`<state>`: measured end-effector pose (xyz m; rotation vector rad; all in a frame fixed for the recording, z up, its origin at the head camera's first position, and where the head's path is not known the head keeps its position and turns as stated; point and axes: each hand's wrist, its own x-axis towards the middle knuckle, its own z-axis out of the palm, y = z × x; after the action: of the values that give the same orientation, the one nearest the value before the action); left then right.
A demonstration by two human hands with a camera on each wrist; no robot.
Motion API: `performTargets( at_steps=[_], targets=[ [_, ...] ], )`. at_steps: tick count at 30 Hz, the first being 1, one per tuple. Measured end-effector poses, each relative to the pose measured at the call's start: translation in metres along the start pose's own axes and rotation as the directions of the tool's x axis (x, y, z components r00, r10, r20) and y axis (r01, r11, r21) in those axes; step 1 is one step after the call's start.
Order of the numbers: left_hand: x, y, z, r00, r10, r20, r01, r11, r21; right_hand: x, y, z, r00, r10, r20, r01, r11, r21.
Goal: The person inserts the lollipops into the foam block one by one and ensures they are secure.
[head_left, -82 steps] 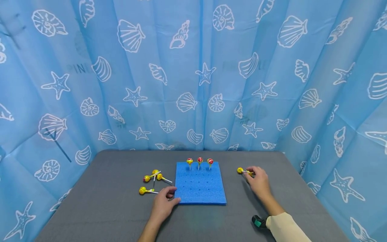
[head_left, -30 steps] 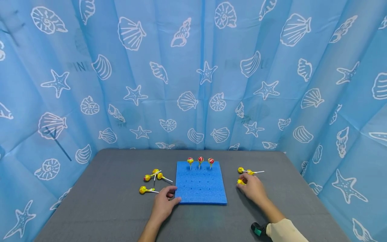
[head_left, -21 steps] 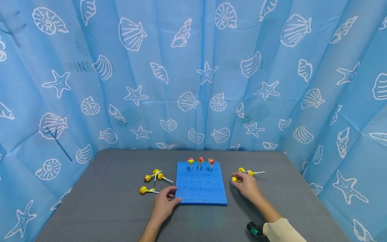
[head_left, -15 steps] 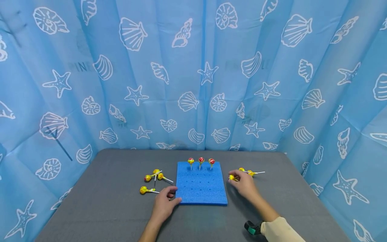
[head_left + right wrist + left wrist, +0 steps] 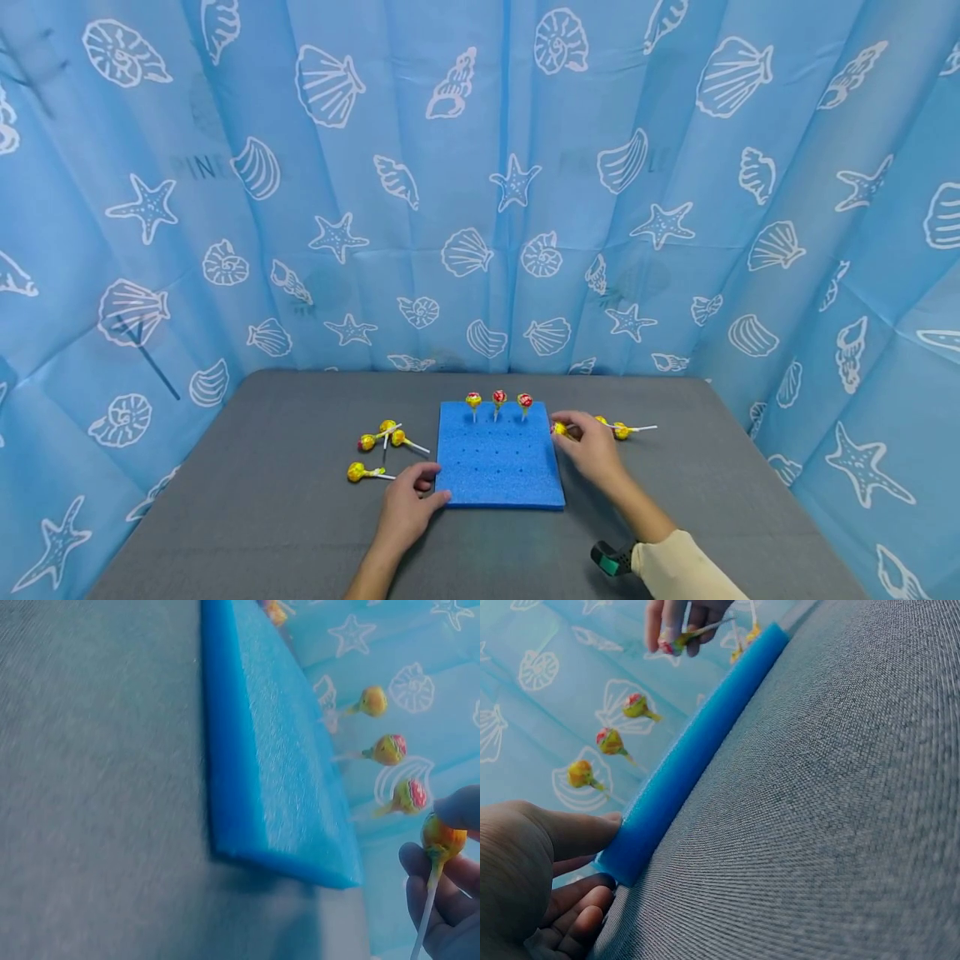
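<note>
My left hand (image 5: 408, 504) holds the near left corner of a blue foam board (image 5: 498, 487) dotted with small holes. In the left wrist view its thumb lies on the board's upper edge, and the other fingers curl at the side. Just off the board's right edge, my right hand (image 5: 592, 450) pinches a wrapped lollipop (image 5: 442, 838) by its yellow head. The lollipop's stick points down and away in the right wrist view. Upright along the board's far edge stand a left lollipop (image 5: 473, 401), a middle lollipop (image 5: 499, 397) and a right lollipop (image 5: 525, 401).
Several yellow lollipops (image 5: 356, 472) lie on the grey table (image 5: 285, 533) left of the board. Beyond my right hand lie other lollipops (image 5: 622, 431), partly hidden. A dark wristband (image 5: 611, 559) is by my right sleeve. A blue shell-print curtain (image 5: 480, 192) stands behind.
My right hand has left the far lollipops, picked up a nearer one and carried it left and away from me to the board's right edge. My left hand has stayed put.
</note>
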<state>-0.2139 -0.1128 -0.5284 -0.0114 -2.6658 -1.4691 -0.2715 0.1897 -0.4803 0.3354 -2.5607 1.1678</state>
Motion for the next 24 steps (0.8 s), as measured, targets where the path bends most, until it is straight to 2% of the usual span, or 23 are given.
performTargets(
  at_steps=[7,18,24],
  targets=[
    [0.000,0.000,0.001,1.000,-0.010,0.006,0.010,1.000,-0.002,0.003,-0.010,0.004,1.000,-0.014,-0.019,0.014,1.000,0.015],
    [0.001,0.000,0.002,1.000,-0.009,-0.006,0.009,1.000,-0.003,0.009,-0.026,0.007,0.996,-0.043,-0.083,0.051,0.993,0.106],
    [0.001,-0.001,0.000,1.000,0.006,-0.010,-0.006,1.000,0.002,0.014,-0.028,0.011,0.989,-0.080,-0.125,0.098,0.985,0.141]
  ],
)
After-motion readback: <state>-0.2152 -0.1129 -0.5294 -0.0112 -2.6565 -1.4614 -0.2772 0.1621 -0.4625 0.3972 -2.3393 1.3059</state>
